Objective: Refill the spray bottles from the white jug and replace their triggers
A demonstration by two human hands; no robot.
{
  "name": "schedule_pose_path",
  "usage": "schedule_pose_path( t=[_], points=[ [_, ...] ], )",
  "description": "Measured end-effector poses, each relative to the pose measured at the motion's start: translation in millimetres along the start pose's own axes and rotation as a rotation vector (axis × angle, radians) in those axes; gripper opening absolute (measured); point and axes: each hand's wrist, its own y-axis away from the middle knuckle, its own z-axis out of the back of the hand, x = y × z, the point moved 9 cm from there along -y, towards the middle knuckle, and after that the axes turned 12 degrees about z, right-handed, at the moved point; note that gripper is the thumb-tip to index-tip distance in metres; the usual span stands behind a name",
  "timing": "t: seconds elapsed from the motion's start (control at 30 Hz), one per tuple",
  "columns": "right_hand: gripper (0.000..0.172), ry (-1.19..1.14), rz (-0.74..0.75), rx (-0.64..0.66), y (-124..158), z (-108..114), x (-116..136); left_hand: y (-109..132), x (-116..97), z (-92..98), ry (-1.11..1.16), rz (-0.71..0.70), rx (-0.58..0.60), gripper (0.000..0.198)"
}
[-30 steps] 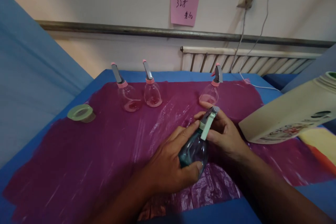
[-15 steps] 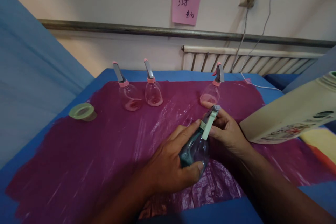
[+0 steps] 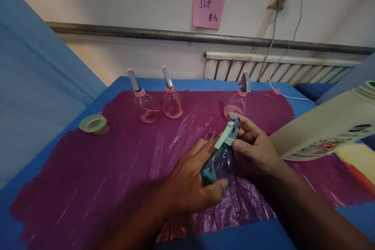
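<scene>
My left hand [image 3: 196, 181] is wrapped round the body of a clear spray bottle [image 3: 221, 166] with some green-blue liquid at its bottom. On its neck sits a grey spray head [image 3: 234, 127] with a pale green trigger [image 3: 224, 134] that points to the left. The bottle leans, its top toward the right and away from me. My right hand [image 3: 253, 142] closes on the spray head's collar from the right, thumb in front; some of its fingers are hidden behind the head. Just beyond stands a pink-collared spray bottle [image 3: 235, 103] holding pink liquid.
Two more pink spray bottles [image 3: 146, 109] [image 3: 172, 105] stand at the back left. A pale green cap [image 3: 93, 124] lies at far left. A large cream jug [image 3: 319, 129], open-mouthed, is on the right. Purple plastic sheeting [image 3: 117, 172] covers the blue table [image 3: 249, 236].
The spray head has turned on the bottle, so its trigger now points left instead of toward me. My right thumb has moved onto the collar. My left hand keeps its hold.
</scene>
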Motion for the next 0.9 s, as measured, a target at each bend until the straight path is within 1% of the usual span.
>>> schedule_pose_path(
  t=[0.1,0.2,0.27,0.33,0.4,0.47,0.53,0.63,0.73,0.83,0.9],
  points=[
    [0.068,0.025,0.031,0.005,0,1,3,0,0,-0.6,-0.037,0.012,-0.020,0.100],
    [0.062,0.059,0.037,0.004,1,3,5,0,7,-2.5,-0.079,0.019,-0.044,0.103],
    [0.061,0.079,0.046,-0.025,0,7,7,-1,14,-2.6,-0.085,0.005,-0.074,0.102],
    [0.062,0.113,0.074,-0.086,-1,15,10,-3,22,1.0,-0.098,0.010,-0.148,0.100],
    [0.061,0.173,0.112,-0.167,-3,23,15,-5,30,8.0,-0.124,0.027,-0.262,0.095],
    [0.052,0.258,0.143,-0.229,-7,28,21,-4,31,15.8,-0.134,0.008,-0.383,0.084],
    [0.042,0.371,0.160,-0.249,-16,27,28,-1,26,21.3,-0.125,-0.053,-0.475,0.068],
    [0.041,0.574,0.218,-0.239,-41,16,41,5,14,24.1,-0.128,-0.158,-0.544,0.043],
    [0.042,0.774,0.337,-0.212,-81,0,48,10,5,21.6,-0.157,-0.253,-0.550,0.029],
    [0.040,0.956,0.421,-0.194,-126,-14,39,11,3,17.1,-0.188,-0.306,-0.530,0.023],
    [0.040,1.010,0.424,-0.202,-151,-17,25,9,5,15.9,-0.196,-0.314,-0.530,0.022]
  ],
)
